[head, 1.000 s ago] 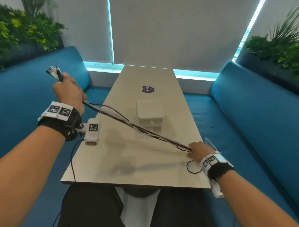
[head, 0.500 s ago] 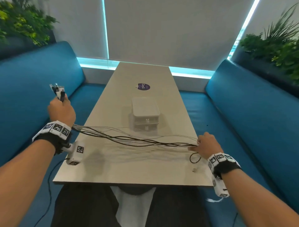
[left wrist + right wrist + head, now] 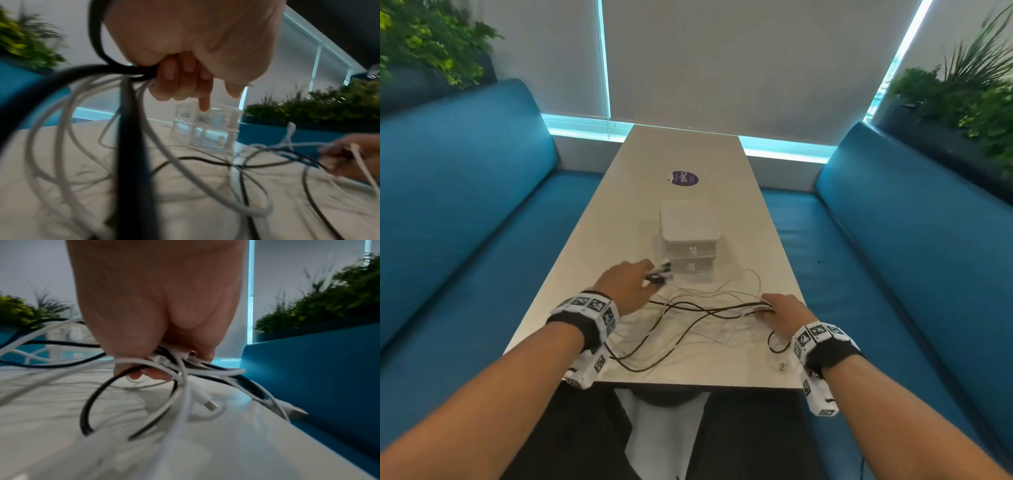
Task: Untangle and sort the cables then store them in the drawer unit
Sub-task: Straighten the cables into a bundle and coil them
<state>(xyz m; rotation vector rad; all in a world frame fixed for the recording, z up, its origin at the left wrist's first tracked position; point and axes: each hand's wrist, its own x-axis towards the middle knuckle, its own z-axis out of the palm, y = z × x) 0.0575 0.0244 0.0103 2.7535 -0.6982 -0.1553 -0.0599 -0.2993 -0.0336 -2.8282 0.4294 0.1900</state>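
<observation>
A bundle of black and white cables (image 3: 698, 313) sags in loose loops on the near end of the beige table (image 3: 688, 154). My left hand (image 3: 631, 284) grips one end of the bundle, with the plugs (image 3: 659, 272) sticking out just in front of the drawer unit. In the left wrist view the curled fingers (image 3: 183, 78) hold the black and white cables (image 3: 131, 113). My right hand (image 3: 786, 313) grips the other end near the table's right edge; its wrist view shows the cables (image 3: 174, 369) pinched, with white connectors (image 3: 209, 404) dangling. The small white two-drawer unit (image 3: 690, 240) stands mid-table, drawers shut.
A purple round sticker (image 3: 683, 178) lies beyond the drawer unit. Blue benches (image 3: 465, 205) flank the table on both sides, with plants (image 3: 969, 85) behind them. A loose connector (image 3: 780, 366) and a black loop (image 3: 777, 342) lie by the table's near right corner.
My left hand came down from high on the left to the table in front of the drawer unit. The stretched bundle went slack and now lies in loops. The right hand stayed put.
</observation>
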